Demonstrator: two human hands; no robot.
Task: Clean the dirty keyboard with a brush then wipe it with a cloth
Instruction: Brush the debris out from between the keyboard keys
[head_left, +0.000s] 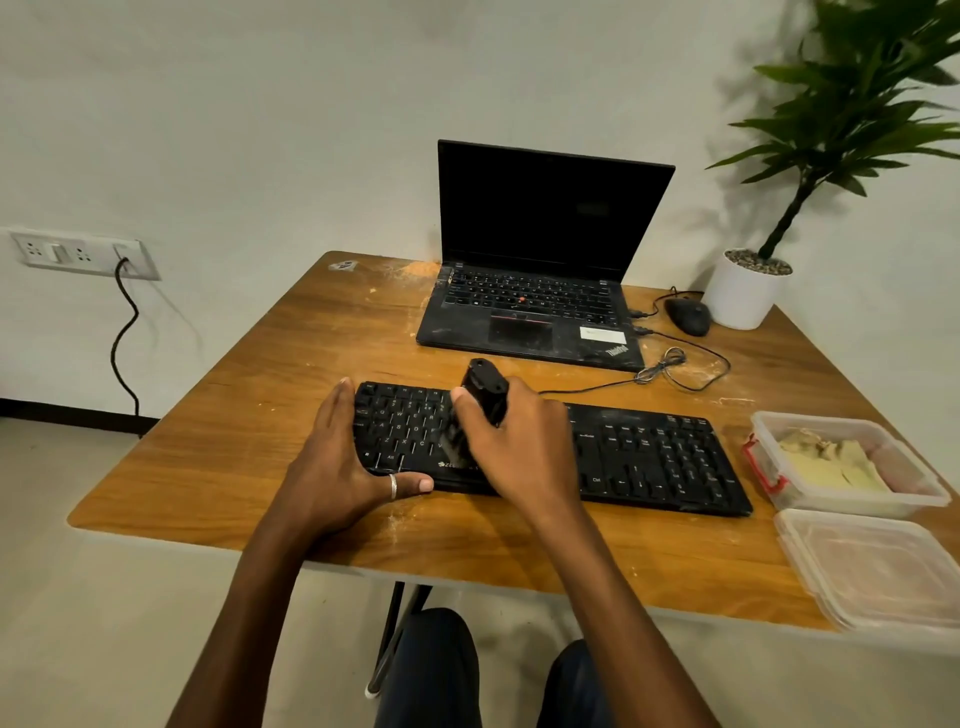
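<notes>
A black dusty keyboard (649, 457) lies across the wooden table (249, 415) in front of me. My right hand (519, 447) grips a black brush (483, 395) by its handle, with the bristles down on the keys at the keyboard's left-middle; the bristles look blurred. My left hand (332, 467) holds the keyboard's left end, fingers along the far-left edge and the thumb, wearing a ring, on the front edge. A yellowish cloth (826, 465) lies in an open plastic box (924, 491) at the right.
An open dusty laptop (540, 260) stands behind the keyboard, with a black mouse (687, 316) and a coiled cable (670, 364) to its right. A potted plant (748, 291) occupies the far right corner. The box's lid (872, 571) lies at the table's near right. Dust specks the tabletop.
</notes>
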